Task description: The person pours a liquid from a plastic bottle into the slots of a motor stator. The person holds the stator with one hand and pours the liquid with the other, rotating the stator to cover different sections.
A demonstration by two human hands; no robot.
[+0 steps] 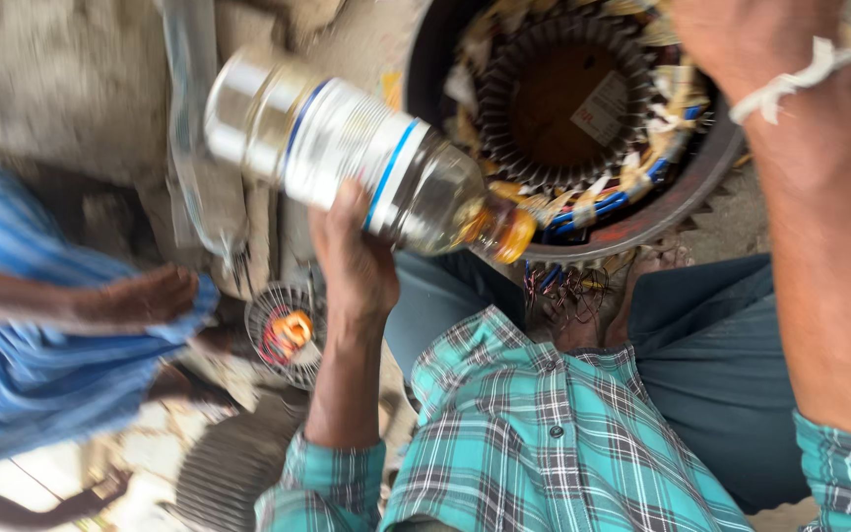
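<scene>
My left hand (352, 258) grips a clear plastic bottle (347, 148) with a white and blue label. The bottle is tipped, and amber liquid has gathered at its neck (504, 232), just above the lower edge of a large round motor stator (687, 192). The stator shows a toothed core, copper windings, paper insulation and blue wires (593, 209). My right hand (741, 39), with a white thread round the wrist, lies over the stator's upper right side; its fingers are cut off by the picture's edge. Loose wire ends (563, 291) hang below the stator over my lap.
Another person in blue striped cloth (22, 374) sits at the left, with an arm (91, 300) stretched across. A smaller stator (283, 335) with red and orange windings lies near that arm. A ribbed dark motor housing (233, 463) lies at the lower left.
</scene>
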